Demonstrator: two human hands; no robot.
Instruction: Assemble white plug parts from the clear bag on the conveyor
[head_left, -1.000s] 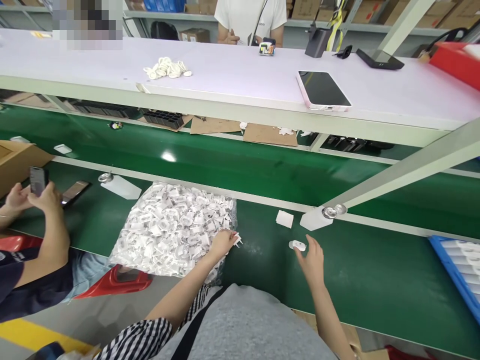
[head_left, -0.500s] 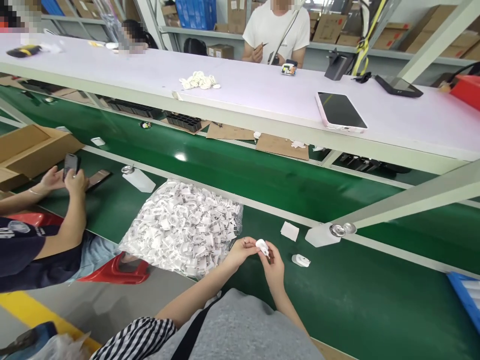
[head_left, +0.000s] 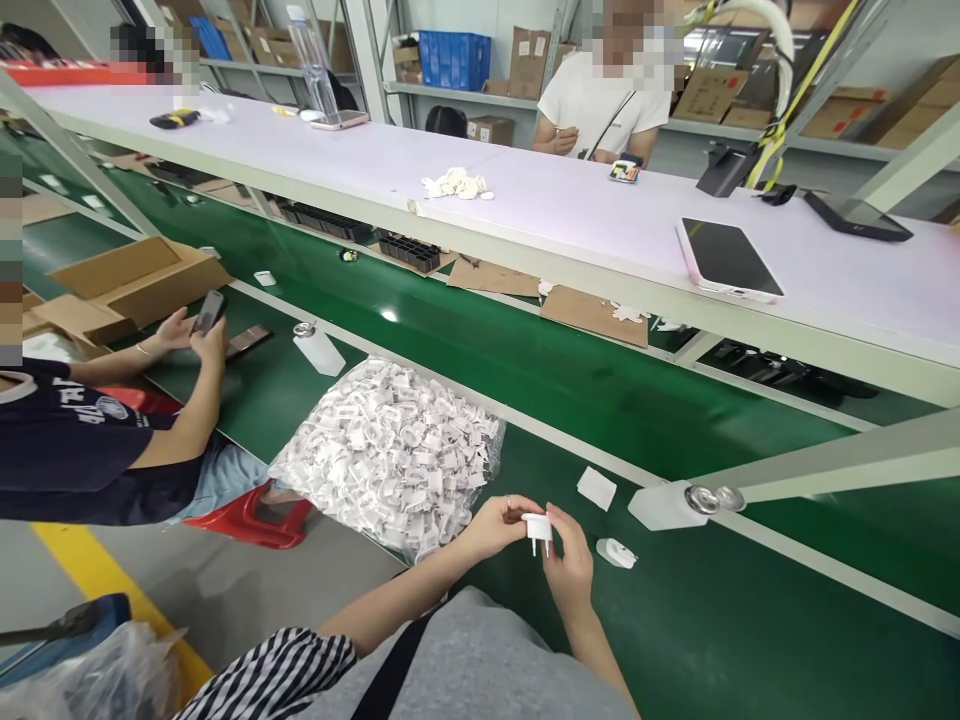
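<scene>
Between my two hands is a small white plug piece (head_left: 538, 526), its two pins pointing down. My left hand (head_left: 501, 526) pinches it from the left, and my right hand (head_left: 568, 562) grips its right side. A large clear plastic bag (head_left: 397, 450) packed with white plug parts lies to the left of my hands. On the green bench (head_left: 720, 620), just right of my right hand, rests another white plug piece (head_left: 617, 553). A white square pad (head_left: 597, 488) lies a little behind that one.
A white bottle with a metal top (head_left: 667, 505) lies at the right by the slanted post, and a similar bottle (head_left: 319, 350) is behind the bag. A co-worker at the left holds a phone (head_left: 208, 312). A pink-edged phone (head_left: 729, 258) lies on the raised shelf.
The plug piece has been turned, so its pins now point downward and its side faces me. My view has shifted to the left, and both hands still hold the piece.
</scene>
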